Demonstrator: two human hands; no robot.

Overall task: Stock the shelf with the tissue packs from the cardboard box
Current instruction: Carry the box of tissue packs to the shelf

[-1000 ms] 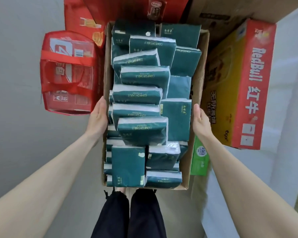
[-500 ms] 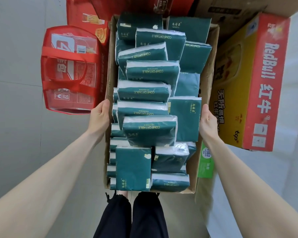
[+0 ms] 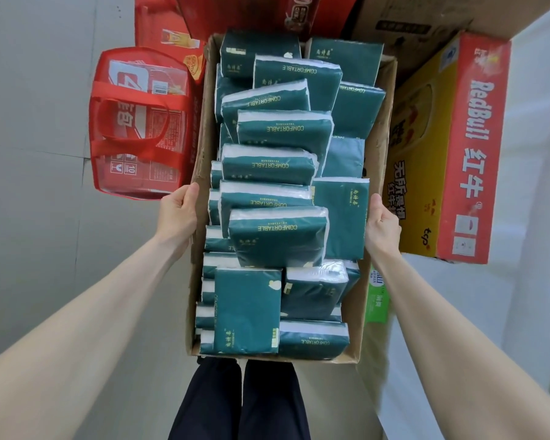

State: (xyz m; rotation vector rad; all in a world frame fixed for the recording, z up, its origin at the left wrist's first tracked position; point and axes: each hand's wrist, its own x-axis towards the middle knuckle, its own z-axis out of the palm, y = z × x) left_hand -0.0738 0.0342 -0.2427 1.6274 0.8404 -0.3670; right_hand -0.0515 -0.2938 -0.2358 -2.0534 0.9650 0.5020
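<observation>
Dark green, plastic-wrapped tissue packs (image 3: pixel 278 236), heaped well above the rim of a long brown cardboard box (image 3: pixel 377 147): some flat, some on edge, several leaning one on another. None stocked yet, and no shelf anywhere in view.

Left hand (image 3: pixel 178 214) pressed to the outside of the box's left wall, about halfway along, thumb lying by the rim. Right hand (image 3: pixel 383 228) opposite, on the right wall, thumb up over the edge. Fingers of both tucked out of sight down the outer sides; judging by the thumbs, clamped on the walls, though not plainly shown. Hard to tell whether the box is resting on the grey floor (image 3: pixel 45 217) or lifted off it.

Most likely the opening step: moving the whole box toward the shelf. To do it well:
- Get the fingers low, under the base if possible. Thin cardboard, likely to bow under a sideways squeeze.
- Keep the box level. Slick wrappers and a loose top layer, ready to slide off toward whichever end dips.
- Lift slowly and evenly with both hands, no jerk.

Tight quarters around the box: a red mesh carry bag (image 3: pixel 140 122) just beside the left wall, a yellow-and-red drinks carton (image 3: pixel 451 147) close on the right, a small light-green packet (image 3: pixel 377 296) tucked against the right wall toward the near end, black trouser legs (image 3: pixel 242 401) at the near end. Draw straight up or back, clear of all four.
</observation>
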